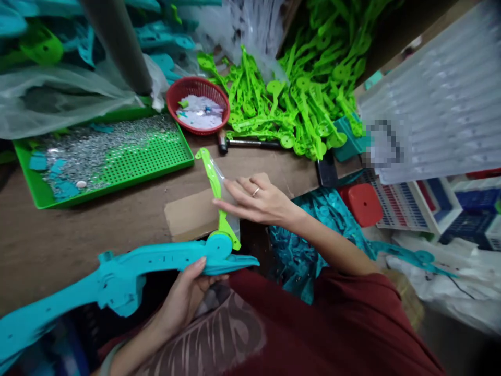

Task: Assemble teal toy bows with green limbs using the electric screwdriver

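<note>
A long turquoise plastic part (pixel 156 258) runs from the lower left to the middle, with a round disc near its right end. My left hand (pixel 190 292) grips it under that end, thumb on the near edge. Against the disc stands a narrow bright green plastic arm (pixel 214 180), pointing away from me over the bench. My right hand (pixel 258 201) has its digits on the green arm, one laid across it. A clear plastic strip (pixel 235 222) lies along the arm's right side, partly under my right hand.
On the bench are a green tray (pixel 144 156) of small metal pieces, a red basket (pixel 198 86), a hammer (pixel 254 143) and a heap of green parts (pixel 289 104). More turquoise parts (pixel 289 256) lie at right, near a red stool (pixel 364 203). A grey post (pixel 117 44) rises behind the tray.
</note>
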`<state>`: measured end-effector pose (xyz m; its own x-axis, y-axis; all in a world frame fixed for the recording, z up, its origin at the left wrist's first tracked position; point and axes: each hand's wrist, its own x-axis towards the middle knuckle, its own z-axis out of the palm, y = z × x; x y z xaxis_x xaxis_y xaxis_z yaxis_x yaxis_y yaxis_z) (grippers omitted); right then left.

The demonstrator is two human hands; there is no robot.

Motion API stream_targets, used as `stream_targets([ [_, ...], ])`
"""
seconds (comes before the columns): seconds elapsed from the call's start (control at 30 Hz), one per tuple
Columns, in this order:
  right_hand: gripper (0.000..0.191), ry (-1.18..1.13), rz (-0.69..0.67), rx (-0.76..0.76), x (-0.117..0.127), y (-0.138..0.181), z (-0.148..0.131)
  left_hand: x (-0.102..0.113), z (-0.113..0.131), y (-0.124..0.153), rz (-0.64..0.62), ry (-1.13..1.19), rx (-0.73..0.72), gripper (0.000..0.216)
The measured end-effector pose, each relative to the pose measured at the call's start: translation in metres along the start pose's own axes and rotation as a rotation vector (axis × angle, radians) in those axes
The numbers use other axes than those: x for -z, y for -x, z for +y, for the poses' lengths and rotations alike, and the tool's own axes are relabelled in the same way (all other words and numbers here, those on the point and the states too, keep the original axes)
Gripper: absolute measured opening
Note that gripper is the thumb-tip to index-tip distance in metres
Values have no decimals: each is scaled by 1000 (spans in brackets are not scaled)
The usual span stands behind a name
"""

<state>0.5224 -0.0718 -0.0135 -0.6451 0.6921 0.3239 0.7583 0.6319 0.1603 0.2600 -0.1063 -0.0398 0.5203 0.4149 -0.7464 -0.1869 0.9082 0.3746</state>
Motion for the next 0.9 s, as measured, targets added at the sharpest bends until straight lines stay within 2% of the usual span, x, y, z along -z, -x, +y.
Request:
stream_targets([
  [0.1, 27, -443, 271, -331, 5, 9, -38, 8, -2, 3, 25, 68, -70, 36],
  [0.2, 20, -895, 354, -450, 8, 18, -86, 9, 4, 1, 119, 85, -173, 41],
  [0.27, 27, -966, 363, -476, 5, 22, -111, 7, 8, 0, 177, 56, -205, 48],
  [0.37, 38, -959, 402, -520, -4, 24, -127, 2, 9, -1, 189, -12, -206, 56],
  [0.53, 42, -992, 383, -525, -11, 20, -128, -4, 3, -4, 141, -90, -259, 48],
  [0.63, 44, -1033, 355, -543, -12, 19, -131, -8, 0, -7, 161, -84, -252, 42],
  [0.7, 43, -945, 389, -522, -11, 22, -128, -9, -2, -9, 195, -43, -238, 43],
  [0.8, 40, -627, 491, -397, -4, 24, -102, -7, -5, -9, 260, 34, -231, 45],
  [0.83, 39, -537, 475, -343, -2, 22, -88, -5, -6, -9, 280, 48, -235, 45],
  [0.9, 41, -426, 297, -203, -1, 12, -58, -1, -9, -5, 308, 54, -228, 46],
])
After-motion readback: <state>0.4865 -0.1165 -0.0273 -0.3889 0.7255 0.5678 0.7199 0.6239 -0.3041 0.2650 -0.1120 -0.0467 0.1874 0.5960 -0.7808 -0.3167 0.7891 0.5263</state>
